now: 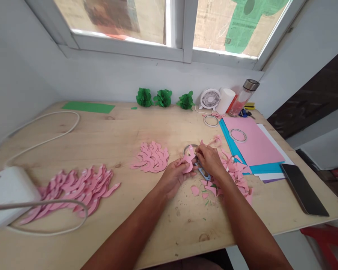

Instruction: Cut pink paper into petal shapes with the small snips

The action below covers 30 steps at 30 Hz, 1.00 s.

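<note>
My left hand [176, 174] is closed on a curvy pink paper cutout [189, 160], held up off the table; a small white spot shows near its top. Right beside it, my right hand [208, 159] has its thumb and fingers pinched together; what sits between them is too small to make out. Behind the hands lies a tape roll [188, 149], partly covered. A light-blue cutting tool [204, 173] rests under my right hand, mostly hidden. To the left is a heap of pink cutouts [152, 157]. Farther left, a bigger pile of wavy pink strips [81, 187] bears white spots.
Pink scraps [239, 174] spread right of my hands. Beyond them lie coloured paper sheets [259, 146], another tape roll [238, 135] and a phone [304, 189]. Three green paper shapes [163, 98], a fan [210, 99] and a bottle [243, 98] line the wall. A white cable [45, 140] curves at left.
</note>
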Each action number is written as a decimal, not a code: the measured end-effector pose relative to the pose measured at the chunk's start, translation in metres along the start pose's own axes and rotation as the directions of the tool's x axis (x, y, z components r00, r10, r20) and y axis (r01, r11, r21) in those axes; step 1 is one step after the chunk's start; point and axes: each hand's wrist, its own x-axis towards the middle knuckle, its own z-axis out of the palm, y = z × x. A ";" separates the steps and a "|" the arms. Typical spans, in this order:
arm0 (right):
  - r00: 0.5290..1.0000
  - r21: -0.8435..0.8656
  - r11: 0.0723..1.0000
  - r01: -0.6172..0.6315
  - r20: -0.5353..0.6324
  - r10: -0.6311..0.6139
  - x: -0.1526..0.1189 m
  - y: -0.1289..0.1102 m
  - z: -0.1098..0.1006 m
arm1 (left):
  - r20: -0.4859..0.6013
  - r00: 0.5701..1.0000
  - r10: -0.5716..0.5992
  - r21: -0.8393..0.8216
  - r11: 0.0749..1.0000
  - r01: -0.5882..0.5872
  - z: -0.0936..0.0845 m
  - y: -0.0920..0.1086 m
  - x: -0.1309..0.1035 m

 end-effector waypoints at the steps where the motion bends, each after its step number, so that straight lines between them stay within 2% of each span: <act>1: 1.000 -0.008 1.000 0.004 0.000 -0.004 0.000 -0.001 0.000 | -0.001 1.000 0.000 0.000 1.000 0.000 0.000 0.000 0.000; 19: 0.997 -0.211 0.978 -0.005 0.079 0.022 0.002 -0.013 -0.002 | 0.015 1.000 -0.003 0.008 1.000 0.003 0.000 -0.001 0.001; 30: 0.997 -0.170 0.985 0.001 0.080 0.013 0.000 -0.009 -0.004 | 0.010 1.000 -0.001 0.011 1.000 0.001 -0.001 -0.001 0.001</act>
